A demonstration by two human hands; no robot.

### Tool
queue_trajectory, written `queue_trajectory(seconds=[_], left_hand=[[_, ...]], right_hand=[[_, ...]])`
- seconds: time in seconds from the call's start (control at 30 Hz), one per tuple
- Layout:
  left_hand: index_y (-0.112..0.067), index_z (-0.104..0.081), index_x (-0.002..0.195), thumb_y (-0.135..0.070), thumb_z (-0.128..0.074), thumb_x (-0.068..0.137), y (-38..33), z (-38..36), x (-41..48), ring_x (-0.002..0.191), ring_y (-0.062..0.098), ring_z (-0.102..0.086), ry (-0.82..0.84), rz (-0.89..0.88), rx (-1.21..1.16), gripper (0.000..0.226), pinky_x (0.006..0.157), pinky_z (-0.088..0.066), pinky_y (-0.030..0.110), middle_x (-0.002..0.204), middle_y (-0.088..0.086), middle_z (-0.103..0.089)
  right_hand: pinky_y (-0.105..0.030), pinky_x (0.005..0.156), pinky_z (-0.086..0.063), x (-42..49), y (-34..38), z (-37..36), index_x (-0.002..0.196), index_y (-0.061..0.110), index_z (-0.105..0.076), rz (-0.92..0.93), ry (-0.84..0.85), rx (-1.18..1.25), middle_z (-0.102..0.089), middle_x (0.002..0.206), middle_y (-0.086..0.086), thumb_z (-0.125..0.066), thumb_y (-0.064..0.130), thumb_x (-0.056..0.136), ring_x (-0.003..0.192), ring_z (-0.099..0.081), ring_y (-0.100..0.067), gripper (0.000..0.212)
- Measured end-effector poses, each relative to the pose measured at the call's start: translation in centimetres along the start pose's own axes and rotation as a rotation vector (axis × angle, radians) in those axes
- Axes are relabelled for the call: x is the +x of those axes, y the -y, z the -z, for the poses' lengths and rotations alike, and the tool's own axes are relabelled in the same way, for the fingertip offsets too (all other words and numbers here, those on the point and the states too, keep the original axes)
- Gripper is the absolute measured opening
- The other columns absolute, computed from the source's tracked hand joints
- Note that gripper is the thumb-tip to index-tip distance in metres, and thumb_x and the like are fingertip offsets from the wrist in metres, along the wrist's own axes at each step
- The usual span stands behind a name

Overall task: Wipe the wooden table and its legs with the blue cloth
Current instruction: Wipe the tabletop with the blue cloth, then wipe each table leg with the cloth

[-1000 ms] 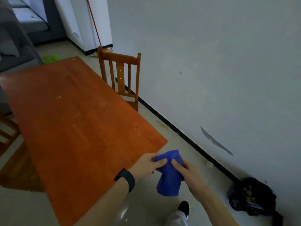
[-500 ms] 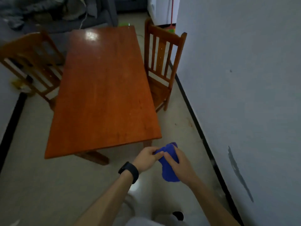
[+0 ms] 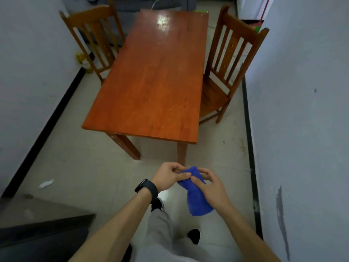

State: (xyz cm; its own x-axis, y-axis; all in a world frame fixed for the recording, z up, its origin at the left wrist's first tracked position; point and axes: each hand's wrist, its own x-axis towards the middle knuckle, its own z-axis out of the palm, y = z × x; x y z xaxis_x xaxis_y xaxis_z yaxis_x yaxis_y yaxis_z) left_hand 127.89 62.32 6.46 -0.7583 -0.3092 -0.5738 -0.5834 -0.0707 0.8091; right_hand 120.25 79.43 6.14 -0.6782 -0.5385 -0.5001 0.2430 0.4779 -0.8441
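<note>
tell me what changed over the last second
The person backed away from the table: the left grip and right grip, a second ago at its near right corner, now hang over the floor short of its near end. Nothing was taken up or let go; both pinch the cloth as before. Table and chairs stayed put.

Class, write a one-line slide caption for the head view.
Left hand and right hand pinch the blue cloth just short of the wooden table's near end.

Single head view, as I see it: looking forward and down, close above the grip on the blue cloth (image 3: 198,201); the wooden table (image 3: 156,82) lies beyond that grip.
</note>
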Motion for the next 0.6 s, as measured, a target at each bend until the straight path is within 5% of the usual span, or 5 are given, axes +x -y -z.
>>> queue_trajectory(seconds=[0.13,0.23,0.4,0.5,0.6], left_hand=[[-0.016,-0.073,0.092,-0.027,-0.083,0.080,1.7,-0.9,0.9,0.083,0.019,-0.073,-0.121,0.038,-0.077,0.020,0.078,-0.060,0.033,0.085,0.004,-0.075],[-0.019,-0.073,0.091,-0.027,-0.082,0.080,3.1,-1.0,1.6,0.076,0.007,-0.070,-0.153,0.077,-0.144,0.016,0.067,-0.054,0.022,0.080,-0.005,-0.074],[-0.015,-0.075,0.102,-0.033,-0.080,0.083,7.2,0.1,3.9,0.083,0.011,-0.071,-0.120,0.125,-0.126,0.027,0.071,-0.054,0.023,0.090,0.001,-0.077],[-0.017,-0.076,0.099,-0.029,-0.078,0.085,10.4,1.0,5.8,0.085,0.013,-0.073,-0.109,0.149,-0.086,0.018,0.081,-0.058,0.030,0.086,-0.001,-0.077],[-0.025,-0.075,0.090,-0.026,-0.078,0.085,13.7,1.4,8.0,0.076,0.008,-0.071,-0.080,0.129,0.015,0.006,0.074,-0.056,0.023,0.079,-0.007,-0.075]], right_hand=[[-0.016,0.082,-0.050,-0.1,-1.4,-1.9,0.128,0.051,-0.047,0.068,0.036,-0.076,-0.064,0.114,0.025,-0.058,0.047,0.094,0.098,-0.063,0.007,0.036],[-0.007,0.088,-0.041,0.2,-2.6,-3.1,0.137,0.057,-0.028,0.104,0.085,-0.134,-0.052,0.122,0.038,-0.053,0.043,0.098,0.111,-0.052,0.015,0.049],[-0.028,0.101,-0.045,3.0,-6.0,-5.5,0.150,0.030,-0.035,0.119,0.021,-0.251,-0.053,0.138,0.013,-0.048,0.038,0.101,0.120,-0.054,-0.005,0.051],[-0.022,0.094,-0.043,5.4,-8.0,-6.5,0.146,0.027,-0.041,0.129,0.048,-0.352,-0.059,0.131,0.008,-0.047,0.033,0.102,0.113,-0.058,-0.009,0.045],[-0.014,0.088,-0.043,7.8,-11.0,-6.9,0.142,0.032,-0.047,0.101,0.087,-0.415,-0.064,0.123,0.011,-0.049,0.029,0.102,0.105,-0.061,-0.007,0.040]])
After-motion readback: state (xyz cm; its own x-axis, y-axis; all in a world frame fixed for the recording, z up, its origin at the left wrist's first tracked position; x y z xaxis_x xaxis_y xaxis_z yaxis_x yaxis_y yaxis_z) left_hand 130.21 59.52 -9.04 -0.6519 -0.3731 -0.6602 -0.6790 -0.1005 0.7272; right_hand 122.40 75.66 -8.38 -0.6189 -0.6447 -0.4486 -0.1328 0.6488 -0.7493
